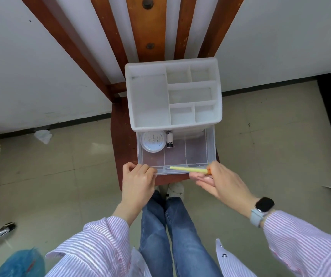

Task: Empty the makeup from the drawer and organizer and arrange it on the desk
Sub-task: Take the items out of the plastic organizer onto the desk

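The white organizer (172, 94) stands on a wooden chair (120, 136), its top compartments bare; its clear drawer (210, 146) is pulled out. Light, stiff plastic, best steadied by the front lip, where the left hand (138, 180) curls its fingers. The round jar (153, 141) and dark tube (169, 139) lie at the back, well apart from both hands. The right hand (220, 181) pinches a slim yellow stick (187, 169) at its orange end; light, probably slippery.

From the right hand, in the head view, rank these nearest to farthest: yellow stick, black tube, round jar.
1. Yellow stick: pinched by the right hand, at the drawer's front.
2. Black tube: middle compartment, at the back.
3. Round jar: left compartment.
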